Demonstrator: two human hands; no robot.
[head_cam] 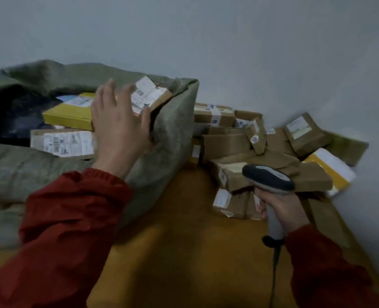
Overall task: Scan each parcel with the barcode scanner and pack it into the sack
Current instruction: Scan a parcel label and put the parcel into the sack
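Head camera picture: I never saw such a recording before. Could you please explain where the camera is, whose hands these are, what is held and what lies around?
There is no machine here. A person wears one camera on the head, looking forward and down, so you see that person's own two arms in red sleeves. The left hand lies with spread, straight fingers on a brown parcel with a white label, at the mouth of a grey-green sack. Inside the sack are more parcels, among them a yellow box. The right hand grips a grey barcode scanner by its handle, and a cable hangs from it. Beyond the scanner, a pile of brown parcels lies on an orange-brown surface, in the corner against the wall.
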